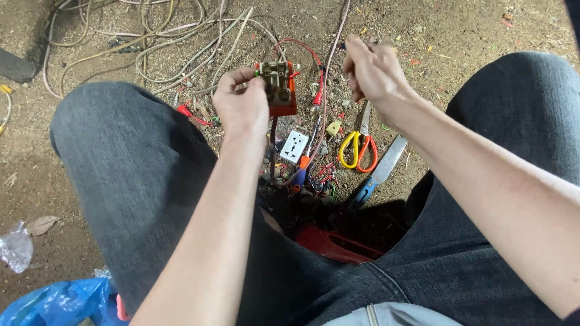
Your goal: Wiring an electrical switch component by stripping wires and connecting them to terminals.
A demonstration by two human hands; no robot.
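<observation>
Left hand (241,105) closed around orange socket body (279,89), held above ground. Right hand (373,69) pinched shut on pink wire (326,102). Yellow scissors (357,148) below.

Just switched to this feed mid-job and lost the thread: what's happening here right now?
A person sits low over dirt ground. The left hand holds up an orange electrical part with exposed metal contacts. The right hand pinches a thin wire beside it. On the ground between the knees lie a white socket plate, yellow-and-orange scissors and a blue-handled knife. Loose cables sprawl beyond.
</observation>
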